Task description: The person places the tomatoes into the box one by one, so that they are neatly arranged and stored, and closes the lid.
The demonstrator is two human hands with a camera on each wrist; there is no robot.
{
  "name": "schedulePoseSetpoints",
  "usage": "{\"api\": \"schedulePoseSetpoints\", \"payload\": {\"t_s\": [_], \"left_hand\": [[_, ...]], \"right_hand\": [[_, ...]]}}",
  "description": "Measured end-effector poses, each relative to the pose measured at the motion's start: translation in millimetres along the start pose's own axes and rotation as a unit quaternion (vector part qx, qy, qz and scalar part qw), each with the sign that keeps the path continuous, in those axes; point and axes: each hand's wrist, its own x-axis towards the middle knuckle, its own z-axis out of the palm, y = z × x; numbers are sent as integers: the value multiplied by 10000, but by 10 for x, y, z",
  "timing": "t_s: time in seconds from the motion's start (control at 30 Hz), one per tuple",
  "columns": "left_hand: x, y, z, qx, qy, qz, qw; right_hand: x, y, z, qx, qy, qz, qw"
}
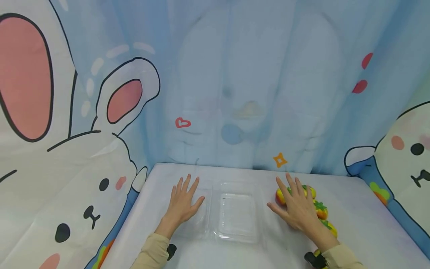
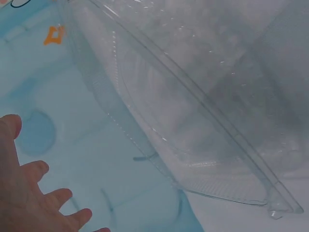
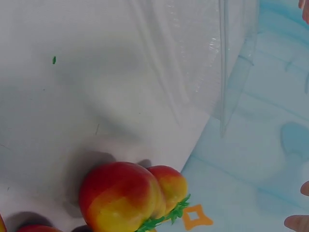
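A transparent plastic clamshell box point(image 1: 236, 238) lies opened out on the white table. In the head view my left hand point(image 1: 182, 205) is over its left half, fingers spread, holding nothing; whether it touches the plastic I cannot tell. The ridged wall of the box point(image 2: 193, 96) fills much of the left wrist view. My right hand point(image 1: 297, 209), also spread and holding nothing, is over several red-and-yellow fruits point(image 1: 321, 211) with green leafy tops, partly hiding them. Up close in the right wrist view, one glossy fruit point(image 3: 118, 195) sits beside a smaller one point(image 3: 169, 186).
The white table point(image 1: 268, 254) ends at a blue curtain point(image 1: 215, 93) along the back. Printed cartoon rabbits on the fabric flank both sides. A small green fleck point(image 3: 54, 60) lies on the tabletop. Black straps show at both wrists.
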Motion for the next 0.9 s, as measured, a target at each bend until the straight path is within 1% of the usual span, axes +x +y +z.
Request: {"api": "schedulePoseSetpoints", "payload": {"t_s": [0.1,0.33,0.5,0.57,0.73,0.9], "left_hand": [[-33,-57,34,-60,-56,-78,9999],[-103,-206,124,-84,5,-184,9998],[-147,-300,154,-235,49,-338,9991],[-169,-323,143,-357,84,-399,9985],[-243,-387,114,-697,149,-566,9959],[-333,-482,166,-859,198,-664,9939]], "right_hand": [[-33,19,32,64,-13,13,10000],[-86,59,66,34,3,34,10000],[-87,89,54,87,-241,151,9996],[-86,110,44,117,-305,188,9993],[-89,186,32,278,-346,162,9989],[-90,258,30,343,-696,353,9964]]}}
